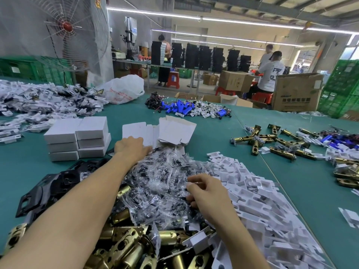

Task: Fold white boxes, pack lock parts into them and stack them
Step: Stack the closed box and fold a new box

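White flat blanks (136, 131) meet my left grip (132, 148), its hold hidden; my right grip (206, 191) pinches a clear packet (189, 186). Next, I judge, one blank needs lifting and folding.

Bare green table mat (219, 136) lies open at one o'clock and at nine. A stack of folded white cardboard boxes (77, 138) blocks ten, flat white cardboard blanks (174, 131) twelve, scattered brass latch bolts (272, 140) two, heaped clear plastic parts bags (165, 181) the centre.
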Action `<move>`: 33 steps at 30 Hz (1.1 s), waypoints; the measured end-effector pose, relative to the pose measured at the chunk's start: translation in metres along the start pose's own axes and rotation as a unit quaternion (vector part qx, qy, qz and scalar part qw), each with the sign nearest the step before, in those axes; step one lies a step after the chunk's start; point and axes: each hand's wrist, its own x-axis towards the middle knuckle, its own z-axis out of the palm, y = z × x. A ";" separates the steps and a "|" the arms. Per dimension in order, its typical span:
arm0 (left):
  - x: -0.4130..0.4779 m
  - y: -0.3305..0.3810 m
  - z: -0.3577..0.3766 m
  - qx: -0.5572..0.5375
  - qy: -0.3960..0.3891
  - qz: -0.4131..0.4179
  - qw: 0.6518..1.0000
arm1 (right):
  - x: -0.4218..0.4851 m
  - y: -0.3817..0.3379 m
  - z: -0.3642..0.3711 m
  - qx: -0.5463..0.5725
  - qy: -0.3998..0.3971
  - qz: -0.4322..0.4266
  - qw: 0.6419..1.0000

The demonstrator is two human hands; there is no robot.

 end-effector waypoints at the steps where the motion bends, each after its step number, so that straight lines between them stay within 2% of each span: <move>1: 0.000 -0.001 0.000 -0.006 0.002 0.001 1.000 | -0.001 -0.001 0.000 -0.002 -0.002 -0.001 1.000; 10: -0.011 0.003 -0.001 -0.027 0.060 -0.005 0.998 | -0.002 0.000 -0.002 0.025 -0.015 0.007 1.000; 13: -0.023 0.009 -0.018 -0.048 0.136 0.006 0.989 | -0.001 -0.001 -0.002 0.028 -0.018 0.012 0.999; 19: -0.059 0.030 -0.090 -0.158 0.361 0.083 0.915 | 0.000 -0.003 -0.002 0.006 -0.024 0.011 1.000; 22: -0.096 0.046 -0.111 -0.190 0.415 0.134 0.880 | -0.001 -0.006 -0.001 0.016 -0.020 0.011 1.000; 24: -0.124 0.058 -0.112 -0.207 0.386 0.175 0.882 | -0.001 -0.012 0.000 0.089 -0.002 0.033 0.995; 27: -0.155 0.073 -0.113 -0.200 0.256 0.232 0.917 | -0.003 -0.024 -0.002 0.196 -0.008 0.089 0.977; 28: -0.162 0.075 -0.113 -0.197 0.220 0.259 0.920 | -0.003 -0.027 -0.004 0.245 -0.022 0.100 0.964; 31: -0.178 0.079 -0.115 -0.208 0.158 0.341 0.903 | -0.006 -0.034 -0.010 0.364 -0.064 0.100 0.924; 33: -0.184 0.078 -0.113 -0.240 0.120 0.343 0.900 | -0.008 -0.036 -0.012 0.378 -0.068 0.099 0.918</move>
